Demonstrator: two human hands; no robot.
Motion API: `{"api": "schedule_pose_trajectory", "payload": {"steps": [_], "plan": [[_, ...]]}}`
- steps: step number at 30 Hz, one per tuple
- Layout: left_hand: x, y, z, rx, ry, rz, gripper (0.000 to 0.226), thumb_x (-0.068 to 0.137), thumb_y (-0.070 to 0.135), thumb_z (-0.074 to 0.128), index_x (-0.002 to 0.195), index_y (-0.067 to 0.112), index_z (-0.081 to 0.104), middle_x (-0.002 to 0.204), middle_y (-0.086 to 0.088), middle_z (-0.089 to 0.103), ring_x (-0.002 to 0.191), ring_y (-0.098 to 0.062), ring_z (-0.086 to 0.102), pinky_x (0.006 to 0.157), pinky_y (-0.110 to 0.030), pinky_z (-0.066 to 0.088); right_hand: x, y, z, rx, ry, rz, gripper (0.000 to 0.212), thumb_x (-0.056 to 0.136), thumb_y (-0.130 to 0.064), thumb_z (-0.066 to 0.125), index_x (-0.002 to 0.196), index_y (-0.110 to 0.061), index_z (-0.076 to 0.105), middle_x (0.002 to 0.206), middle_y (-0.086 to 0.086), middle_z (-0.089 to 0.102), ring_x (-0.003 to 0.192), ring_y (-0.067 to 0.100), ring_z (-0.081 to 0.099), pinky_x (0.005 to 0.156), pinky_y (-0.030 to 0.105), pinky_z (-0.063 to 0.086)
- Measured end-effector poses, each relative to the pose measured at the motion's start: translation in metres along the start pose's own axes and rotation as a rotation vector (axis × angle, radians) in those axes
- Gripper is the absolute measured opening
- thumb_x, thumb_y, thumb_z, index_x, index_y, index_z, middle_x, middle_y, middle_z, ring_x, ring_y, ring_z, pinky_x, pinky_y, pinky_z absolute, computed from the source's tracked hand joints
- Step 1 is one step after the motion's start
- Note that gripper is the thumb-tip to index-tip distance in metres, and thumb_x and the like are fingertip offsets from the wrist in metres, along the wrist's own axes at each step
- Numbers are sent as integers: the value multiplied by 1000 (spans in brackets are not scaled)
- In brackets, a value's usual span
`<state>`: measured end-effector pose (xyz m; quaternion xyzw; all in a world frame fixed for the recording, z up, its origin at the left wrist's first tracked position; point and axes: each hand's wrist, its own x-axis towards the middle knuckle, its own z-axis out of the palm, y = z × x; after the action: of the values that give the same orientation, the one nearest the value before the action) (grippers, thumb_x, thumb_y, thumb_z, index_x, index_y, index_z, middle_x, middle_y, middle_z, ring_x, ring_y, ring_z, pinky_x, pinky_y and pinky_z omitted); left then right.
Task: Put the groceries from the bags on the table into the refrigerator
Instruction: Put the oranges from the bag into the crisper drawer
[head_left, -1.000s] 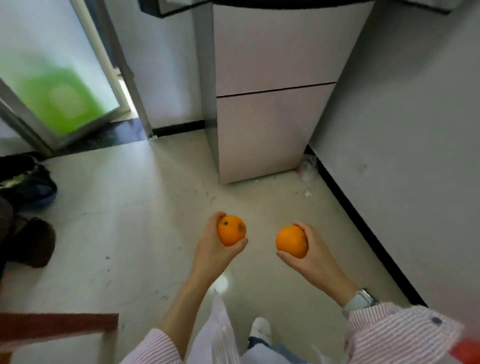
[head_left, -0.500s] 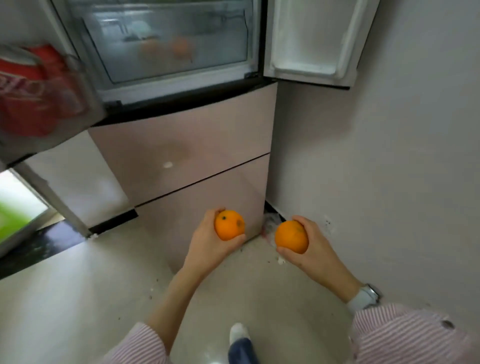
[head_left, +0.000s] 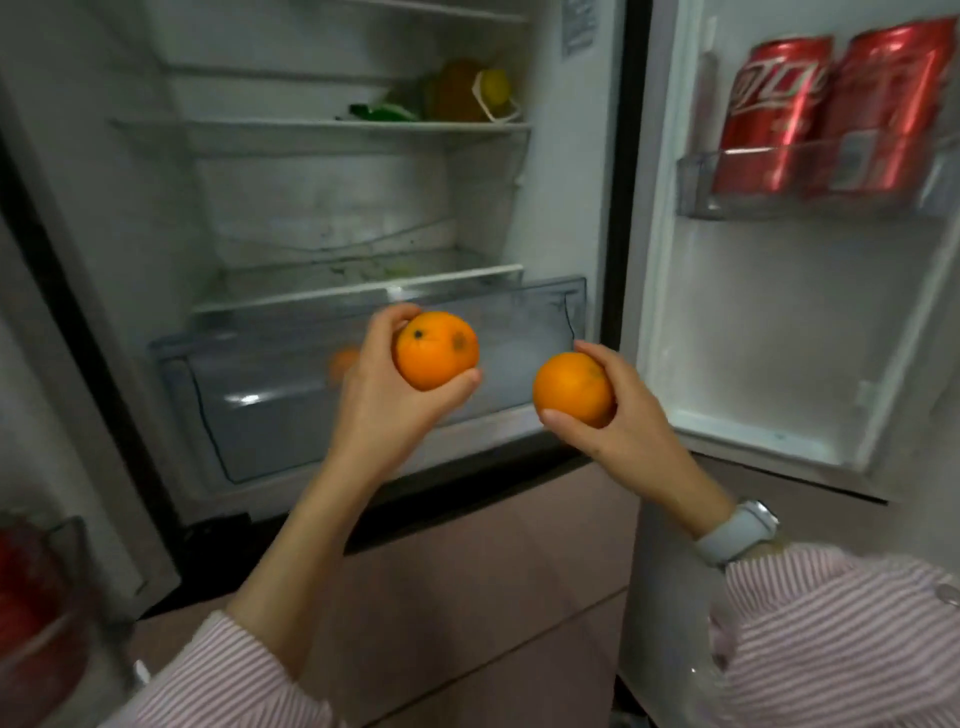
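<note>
The refrigerator (head_left: 566, 171) stands open in front of me, both doors swung out. My left hand (head_left: 382, 400) holds an orange (head_left: 435, 349) in front of the clear crisper drawer (head_left: 260, 395) at the bottom of the compartment. My right hand (head_left: 618, 421) holds a second orange (head_left: 571, 387) beside the drawer's right end, near the door frame. Another orange shape (head_left: 343, 361) shows faintly inside the drawer, behind my left hand.
Two red soda cans (head_left: 826, 104) stand in the right door's bin. Green and yellow packaged food (head_left: 457, 98) sits on an upper shelf. The glass shelf (head_left: 358, 283) above the drawer holds little. More red items (head_left: 31, 597) fill the left door bin. Pink freezer drawers (head_left: 493, 571) lie below.
My view has risen from the floor and lower drawers to the open refrigerator interior. Both hands, each still holding its orange, have come up level with the crisper drawer.
</note>
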<state>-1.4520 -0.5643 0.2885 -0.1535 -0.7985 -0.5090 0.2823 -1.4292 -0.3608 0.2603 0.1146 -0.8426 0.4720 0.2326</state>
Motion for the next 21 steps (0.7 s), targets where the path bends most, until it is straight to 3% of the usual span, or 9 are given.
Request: {"api": "schedule_pose_trajectory", "payload": {"steps": [3,7,10,14,18,21], "plan": [[73,-4,-3,40,102,-15,79,45,59,67,117,39,44,116,1,54,99,-18,57,89,-36,48,82,-11,1,46,50,-129,65,76,-24,72,131,-24,37,125,-7,38,109,10,44,89,26,39],[156,-14,1,106,29,-81,75,58,37,80,123,20,48,110,-1,54,94,-16,54,82,-29,45,187,-12,4,16,-10,-182,62,75,-21,73,127,-16,39,118,0,43,108,19,48,88,31,42],[202,-31,12,108,-154,-165,68,66,21,82,124,13,47,111,-4,54,93,-15,54,77,-26,45,253,-6,6,-170,-182,-119,66,75,-19,72,130,-11,36,125,12,45,105,23,48,82,31,40],[241,-65,24,76,-389,-340,69,64,30,80,123,15,47,118,-8,55,102,-19,58,79,-29,52,303,6,15,-394,-468,-18,64,76,-21,71,130,-9,39,124,11,49,99,21,50,79,31,46],[263,-91,45,252,-633,-327,72,54,41,79,118,21,51,115,-2,59,101,-15,60,79,-25,52,338,24,41,-692,-746,-10,62,72,-28,74,125,-13,47,114,5,57,101,24,58,85,35,52],[270,-106,63,406,-762,-258,55,70,29,78,118,22,52,114,0,60,103,-13,58,90,-28,50,352,32,53,-841,-890,-19,64,72,-32,74,128,-17,46,120,3,55,107,24,55,90,36,49]]}}
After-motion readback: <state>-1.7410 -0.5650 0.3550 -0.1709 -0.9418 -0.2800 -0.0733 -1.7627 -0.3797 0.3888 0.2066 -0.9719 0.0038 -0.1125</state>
